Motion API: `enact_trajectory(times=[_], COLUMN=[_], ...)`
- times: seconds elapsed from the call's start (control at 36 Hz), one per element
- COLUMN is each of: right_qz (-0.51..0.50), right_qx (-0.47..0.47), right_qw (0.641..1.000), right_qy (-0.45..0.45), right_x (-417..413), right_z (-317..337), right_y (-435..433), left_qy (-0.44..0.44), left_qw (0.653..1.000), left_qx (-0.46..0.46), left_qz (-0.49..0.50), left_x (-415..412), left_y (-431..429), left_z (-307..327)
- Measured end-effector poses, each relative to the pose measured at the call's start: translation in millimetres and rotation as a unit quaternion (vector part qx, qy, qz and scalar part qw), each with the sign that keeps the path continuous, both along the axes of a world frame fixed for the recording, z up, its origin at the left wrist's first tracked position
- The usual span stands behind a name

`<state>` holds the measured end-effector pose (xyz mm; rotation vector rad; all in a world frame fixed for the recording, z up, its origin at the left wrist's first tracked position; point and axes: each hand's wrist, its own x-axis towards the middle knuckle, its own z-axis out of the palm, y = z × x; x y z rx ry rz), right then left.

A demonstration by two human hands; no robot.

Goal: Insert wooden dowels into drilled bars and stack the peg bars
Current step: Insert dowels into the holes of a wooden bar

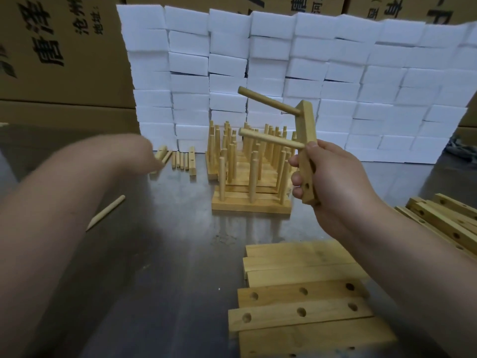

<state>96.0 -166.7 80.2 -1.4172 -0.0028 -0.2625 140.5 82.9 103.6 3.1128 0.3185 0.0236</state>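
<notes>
**A:** Where do we have the bar?

**B:** Our right hand (333, 182) grasps a drilled bar (307, 140) by its lower half, fingers curled round it, above the middle of the worktop (167, 254). The bar stands nearly upright, leaning a little to the left.

**A:** And the dowels in it?

**B:** We see two seated, an upper dowel (268, 100) and a lower dowel (271, 139), both pointing left. The lowest hole, down by our fingers, is unfilled.

**A:** What about our left hand (148, 155)?

**B:** It is stretched out to the far left, at a small pile of short dowels (180, 160). It is blurred, so we cannot tell whether it grips anything.

**A:** Where are the finished pieces?

**B:** The stacked peg bars (251, 205) stand in the middle, beyond the bar we hold, pegs upright. A loose dowel (107, 211) lies on the left, near our left forearm. Flat drilled bars (302, 303) lie near on the right, with more bars (444, 223) at the right edge. A wall of white foam blocks (284, 60) stands on the far side, and cardboard boxes (59, 47) show at the far left.
</notes>
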Motion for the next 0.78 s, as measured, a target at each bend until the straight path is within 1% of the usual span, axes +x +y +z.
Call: enact_trajectory(times=[0.08, 0.22, 0.33, 0.42, 0.47, 0.53, 0.61, 0.67, 0.69, 0.78], right_qz=[0.008, 0.008, 0.008, 0.009, 0.007, 0.006, 0.008, 0.008, 0.006, -0.007], right_qx=[-0.004, 0.003, 0.005, 0.006, 0.01, 0.022, 0.055, 0.082, 0.097, 0.145], right_qw=[1.0, 1.0, 1.0, 1.0, 1.0, 1.0, 0.998, 0.996, 0.994, 0.988], right_qy=[-0.009, -0.012, -0.014, -0.017, -0.018, -0.012, 0.011, 0.032, 0.041, 0.06], right_x=[-1, -1, 0, 0, 1, 2, 2, 3, 2, 2], right_z=[0, -1, -1, -1, -1, -1, 0, 1, 2, 4], right_y=[1, 2, 1, 1, 0, 0, -2, -2, -2, -3], left_qy=[0.057, 0.101, 0.087, 0.072, 0.052, 0.009, -0.072, -0.136, -0.172, -0.252], left_qw=[0.997, 0.99, 0.993, 0.996, 0.997, 0.994, 0.971, 0.94, 0.917, 0.825], left_qx=[0.036, 0.083, 0.084, 0.054, 0.002, -0.074, -0.187, -0.271, -0.316, -0.459], left_qz=[0.038, 0.043, 0.013, -0.021, -0.058, -0.083, -0.129, -0.156, -0.17, -0.211], left_x=[5, 12, 16, 15, 15, 12, 0, -12, -19, -39], left_y=[15, 28, 24, 13, 3, -7, -23, -34, -39, -55], left_z=[-25, -49, -55, -55, -52, -43, -18, -1, 7, 25])
